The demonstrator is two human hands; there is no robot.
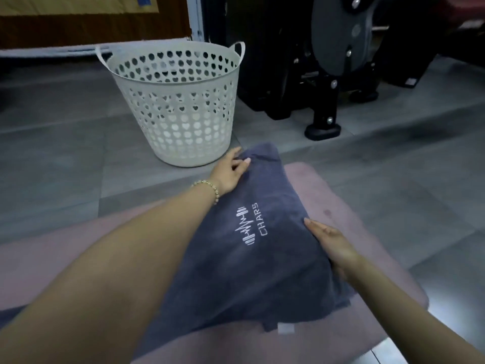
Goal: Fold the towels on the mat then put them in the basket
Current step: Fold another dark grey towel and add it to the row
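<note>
**Grey towel** (236, 271), partly folded, lies on the pink mat (341, 200), just near of the white basket (181, 106). The left hand (231, 172) pinches its far corner. The right hand (330, 243) grips the right edge, thumb on top and fingers tucked beneath. The cloth looks soft, light and limp, so it would probably sag open unless held at both ends.
</note>
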